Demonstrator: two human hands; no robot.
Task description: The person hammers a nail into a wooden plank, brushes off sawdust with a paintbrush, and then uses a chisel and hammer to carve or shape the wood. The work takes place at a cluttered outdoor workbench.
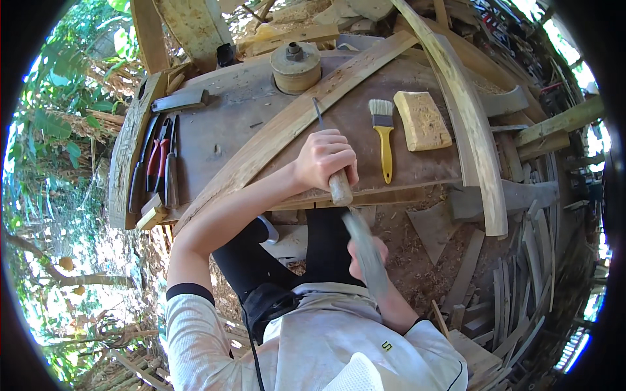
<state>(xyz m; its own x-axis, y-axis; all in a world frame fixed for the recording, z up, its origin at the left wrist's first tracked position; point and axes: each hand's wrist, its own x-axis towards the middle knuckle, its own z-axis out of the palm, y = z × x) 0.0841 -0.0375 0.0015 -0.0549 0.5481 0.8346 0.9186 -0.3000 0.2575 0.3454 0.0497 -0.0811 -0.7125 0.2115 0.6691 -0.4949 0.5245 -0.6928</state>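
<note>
My left hand is wrapped around a chisel. Its wooden handle end sticks out toward me, and its thin metal shaft reaches over a long curved wooden plank lying slantwise across the workbench. Whether the tip cuts into the wood is too small to tell. Just below the handle end, my right hand is closed on a long grey-green striking tool, smeared by motion, its exact kind unclear. A yellow-handled paintbrush and a pale wood block lie right of the plank.
Red-handled pliers and several long-handled tools lie on the bench's left. A flat blade-like tool is behind them. A round wooden drum rises at the back. A long curved strip overhangs the right edge; scrap boards clutter the floor.
</note>
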